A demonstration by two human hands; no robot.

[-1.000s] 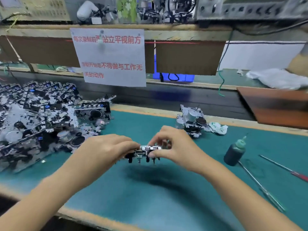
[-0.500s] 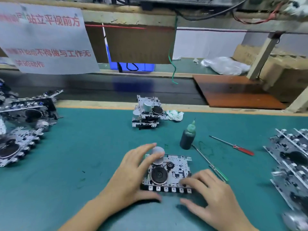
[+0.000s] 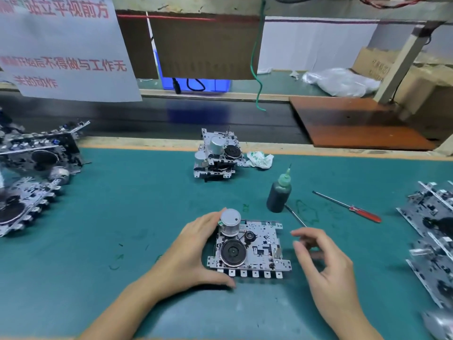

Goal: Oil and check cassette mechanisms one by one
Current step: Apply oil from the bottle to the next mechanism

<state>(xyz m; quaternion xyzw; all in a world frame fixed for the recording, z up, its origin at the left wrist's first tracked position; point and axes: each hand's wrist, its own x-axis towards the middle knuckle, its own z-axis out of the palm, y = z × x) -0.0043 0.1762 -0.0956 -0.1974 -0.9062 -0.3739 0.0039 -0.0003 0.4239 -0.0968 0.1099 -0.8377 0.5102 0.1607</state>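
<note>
A metal cassette mechanism (image 3: 255, 249), with a silver motor can and a black flywheel, lies flat on the green mat in front of me. My left hand (image 3: 188, 256) grips its left side, thumb under the front edge and fingers by the motor. To the right of the mechanism hovers my right hand (image 3: 326, 268), fingers apart and curled, holding nothing and just off the metal. A dark oil bottle (image 3: 279, 192) with a green nozzle stands upright behind the mechanism.
A small stack of mechanisms (image 3: 217, 153) and a crumpled white rag (image 3: 261, 159) sit at the mat's far edge. A red-handled screwdriver (image 3: 350, 207) lies right of the bottle. Piles of mechanisms fill the left (image 3: 31, 173) and right (image 3: 431, 231) sides.
The mechanism, held up in both hands a second ago, now lies flat on the mat. My right hand has come off its front right corner and drawn back to the right. The view swung right.
</note>
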